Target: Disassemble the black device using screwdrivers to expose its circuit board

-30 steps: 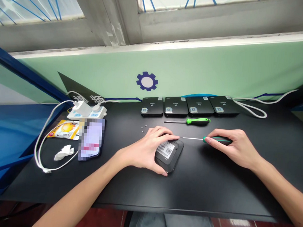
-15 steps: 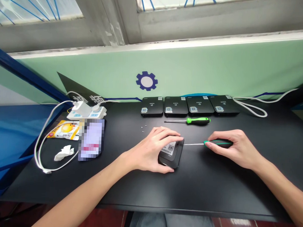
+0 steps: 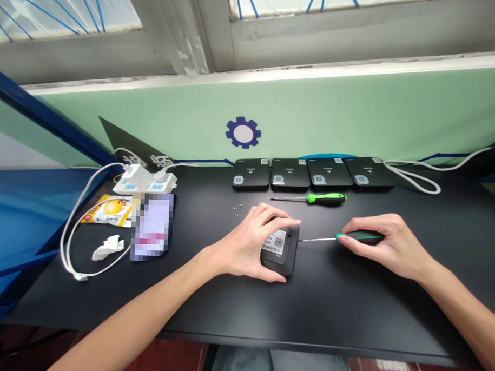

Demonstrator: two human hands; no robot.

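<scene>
A small black box [image 3: 285, 250] with a white QR label lies on the black table [image 3: 333, 296], label side up. My left hand [image 3: 249, 242] is wrapped round its left side, thumb at the near edge, fingers over the far edge. My right hand [image 3: 385, 244] grips a dark screwdriver with green trim [image 3: 351, 237] by the handle. Its thin metal shaft lies nearly level, and the tip meets the box's right edge.
Several identical black boxes [image 3: 313, 173] line the back wall. A green-handled screwdriver [image 3: 312, 198] lies before them, tiny screws [image 3: 237, 208] to its left. At left are a white power strip [image 3: 145, 181], white cable [image 3: 73, 228], yellow packet [image 3: 108, 210], crumpled paper [image 3: 107, 247] and a blurred card [image 3: 152, 227].
My left hand turned the box and slid it slightly right. My right hand lowered the screwdriver, and its tip now reaches the box's right edge.
</scene>
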